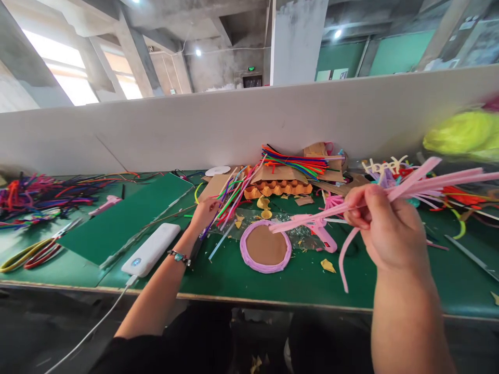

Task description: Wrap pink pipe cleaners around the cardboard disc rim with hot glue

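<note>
My right hand is raised above the green table and closed round a bunch of pink pipe cleaners that fan out to the right, with one strand drooping below the fist. My left hand reaches forward and grips a bundle of mixed-colour pipe cleaners lying on the table. Between the hands lies a round cardboard disc rimmed with pink pipe cleaner. A pink glue gun lies just right of the disc.
A white power bank with a cable sits at the front left. Scissors and a heap of pipe cleaners lie far left. An egg carton, stacked pipe cleaners and cardboard scraps stand against the grey partition.
</note>
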A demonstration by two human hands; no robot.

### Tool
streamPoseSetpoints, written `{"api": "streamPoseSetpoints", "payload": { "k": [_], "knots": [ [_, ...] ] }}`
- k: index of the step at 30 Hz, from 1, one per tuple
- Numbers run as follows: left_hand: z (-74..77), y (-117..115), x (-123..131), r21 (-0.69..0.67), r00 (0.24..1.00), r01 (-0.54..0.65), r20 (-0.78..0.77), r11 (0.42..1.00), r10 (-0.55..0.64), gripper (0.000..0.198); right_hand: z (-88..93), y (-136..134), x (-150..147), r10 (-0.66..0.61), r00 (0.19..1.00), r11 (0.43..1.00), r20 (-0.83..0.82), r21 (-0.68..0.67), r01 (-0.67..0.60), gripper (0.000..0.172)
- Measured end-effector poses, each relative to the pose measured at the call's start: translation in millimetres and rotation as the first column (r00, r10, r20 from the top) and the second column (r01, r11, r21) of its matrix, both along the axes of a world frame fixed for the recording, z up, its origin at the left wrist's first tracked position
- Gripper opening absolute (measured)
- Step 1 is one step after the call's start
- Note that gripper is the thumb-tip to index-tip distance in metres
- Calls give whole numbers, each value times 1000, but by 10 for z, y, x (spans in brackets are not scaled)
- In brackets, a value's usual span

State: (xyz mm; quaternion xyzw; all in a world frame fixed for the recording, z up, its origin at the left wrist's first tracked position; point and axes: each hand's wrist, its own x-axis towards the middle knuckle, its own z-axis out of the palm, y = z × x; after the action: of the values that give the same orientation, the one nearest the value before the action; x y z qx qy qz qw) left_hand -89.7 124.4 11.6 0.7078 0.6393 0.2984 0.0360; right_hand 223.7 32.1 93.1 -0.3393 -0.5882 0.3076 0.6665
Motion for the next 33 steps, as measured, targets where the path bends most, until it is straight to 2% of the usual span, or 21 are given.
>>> {"api": "streamPoseSetpoints", "payload": {
  "k": [4,6,7,8,9,11,12,14,16,19,22,24,28,30,32,33],
  "knots": [
    [223,-148,85,117,986,-116,130,986,100,32,55,-88,-42,145,989,987,34,-73,-142,39],
    [355,-347,223,158,983,-66,180,985,37,30,59,-97,-114,221,974,969,53,-122,-213,42],
    [421,-477,315,172,954,65,279,983,-112,27,54,-93,-159,261,963,957,63,-147,-250,42],
    [482,-619,419,152,887,239,368,959,-279,28,45,-84,-208,299,951,944,74,-170,-283,43],
    [535,-763,528,137,801,388,439,912,-407,31,35,-73,-258,330,940,932,84,-187,-311,42],
    [601,-1022,741,108,684,577,478,810,-551,28,10,-46,-355,372,923,915,101,-207,-346,42],
    [610,-1123,832,69,641,654,479,753,-600,25,-1,-33,-397,381,919,911,106,-214,-353,41],
    [579,-1253,968,-6,558,741,560,671,-612,23,-21,-18,-460,381,917,907,114,-236,-348,42],
    [504,-1306,1037,-71,497,769,691,635,-525,29,-34,-25,-488,374,919,907,126,-257,-334,42],
    [396,-1330,1054,-104,448,746,808,657,-381,39,-46,-80,-487,451,864,878,225,-284,-385,36],
    [355,-1362,1042,-78,403,742,846,666,-349,44,-78,-145,-495,611,720,788,330,-346,-510,28],
    [350,-1387,1041,-74,387,744,859,664,-336,45,-116,-164,-523,630,696,774,345,-349,-528,29],
    [322,-1399,1027,-91,379,715,884,694,-274,47,-190,-144,-592,519,772,849,366,-323,-418,37],
    [295,-1363,980,-88,393,675,883,733,-256,48,-203,-129,-587,440,837,887,326,-303,-348,39],
    [269,-1281,896,-93,463,576,856,812,-231,46,-201,-125,-534,360,905,916,227,-272,-296,41],
    [256,-1219,841,-114,541,499,816,859,-206,43,-199,-129,-492,331,928,923,170,-260,-282,41]
  ]
}}
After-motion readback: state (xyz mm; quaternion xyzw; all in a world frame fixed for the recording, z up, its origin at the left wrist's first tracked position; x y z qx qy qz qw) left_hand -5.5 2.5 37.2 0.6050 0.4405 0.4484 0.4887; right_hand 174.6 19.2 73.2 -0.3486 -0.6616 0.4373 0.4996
